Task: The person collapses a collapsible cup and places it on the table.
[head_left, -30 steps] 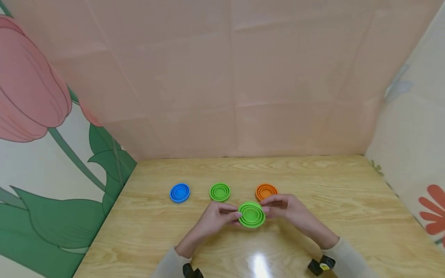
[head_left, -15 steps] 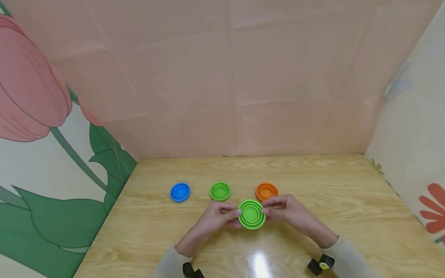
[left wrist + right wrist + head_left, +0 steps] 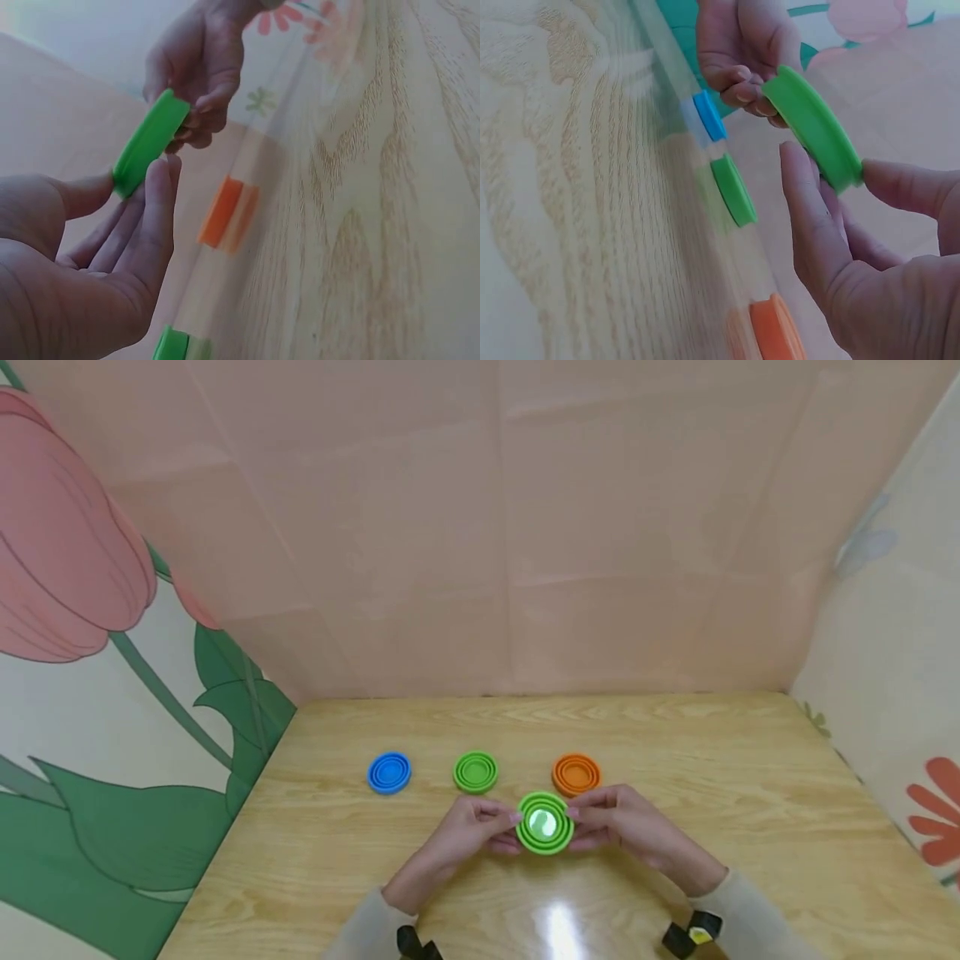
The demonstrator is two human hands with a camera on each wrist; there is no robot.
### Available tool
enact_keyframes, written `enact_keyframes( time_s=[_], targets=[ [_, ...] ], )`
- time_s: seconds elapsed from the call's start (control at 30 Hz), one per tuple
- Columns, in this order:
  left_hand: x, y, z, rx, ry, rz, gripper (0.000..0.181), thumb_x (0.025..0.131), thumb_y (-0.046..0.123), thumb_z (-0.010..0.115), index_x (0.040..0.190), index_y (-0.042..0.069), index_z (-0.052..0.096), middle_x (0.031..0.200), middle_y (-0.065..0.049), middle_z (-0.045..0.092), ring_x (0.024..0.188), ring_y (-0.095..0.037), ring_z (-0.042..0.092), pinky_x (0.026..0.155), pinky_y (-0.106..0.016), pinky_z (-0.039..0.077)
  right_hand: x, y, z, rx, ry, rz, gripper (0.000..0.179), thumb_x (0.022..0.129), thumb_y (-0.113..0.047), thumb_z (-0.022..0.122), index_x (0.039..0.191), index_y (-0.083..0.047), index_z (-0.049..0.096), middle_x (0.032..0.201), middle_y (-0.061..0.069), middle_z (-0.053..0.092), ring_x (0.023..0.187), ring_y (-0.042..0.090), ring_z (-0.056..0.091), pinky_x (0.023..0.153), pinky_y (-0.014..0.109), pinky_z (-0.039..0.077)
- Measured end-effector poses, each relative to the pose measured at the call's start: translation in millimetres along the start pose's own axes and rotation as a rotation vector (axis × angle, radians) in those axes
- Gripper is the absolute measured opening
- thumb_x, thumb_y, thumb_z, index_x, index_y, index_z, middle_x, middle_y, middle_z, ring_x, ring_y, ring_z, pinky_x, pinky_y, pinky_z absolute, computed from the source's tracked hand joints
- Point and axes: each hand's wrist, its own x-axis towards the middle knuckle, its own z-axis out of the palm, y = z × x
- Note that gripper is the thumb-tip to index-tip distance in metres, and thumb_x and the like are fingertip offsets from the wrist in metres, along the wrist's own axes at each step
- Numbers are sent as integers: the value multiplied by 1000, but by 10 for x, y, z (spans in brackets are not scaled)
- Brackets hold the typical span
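Between both hands, above the table, is a round green collapsible cup (image 3: 545,823), folded flat into concentric rings with a shiny centre. My left hand (image 3: 467,828) pinches its left edge, thumb on the rim and fingers beneath. Its right edge is pinched the same way by my right hand (image 3: 628,823). Both wrist views show the green disc (image 3: 150,142) side-on, thin and tilted. Behind the hands, a blue folded cup (image 3: 389,773), a second green one (image 3: 476,772) and an orange one (image 3: 576,774) lie in a row; the orange one sits just beyond the right fingers.
The wooden table (image 3: 750,793) meets a pink-covered wall (image 3: 495,568) at the back. A tulip-printed panel (image 3: 112,827) borders the left side, and a pale panel with a red flower (image 3: 937,810) the right. Light glares off the table's front.
The held green cup has tilted slightly, and a bright reflection now shows at its centre. More of the right hand's fingers show beneath it. The cups on the table stay put.
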Motion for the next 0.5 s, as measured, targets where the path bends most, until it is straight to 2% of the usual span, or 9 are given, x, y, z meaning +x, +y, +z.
enact_keyframes(
  time_s=[0.27,0.5],
  targets=[
    [33,-12,68,-68,68,-2,27,99,9,72,114,-13,73,101,-21,80,83,-19,79,83,-39,68,14,33,-36,-10,27,25,40,104,-13,64,130,17,62,107,11,80,97,23,79,92,42,66],
    [49,-7,90,-120,76,-2,27,97,4,72,118,-14,71,107,-24,78,90,-25,80,85,-39,68,8,16,-53,18,31,-6,36,104,-9,63,129,17,60,108,9,79,99,23,79,95,43,65]
  ],
)
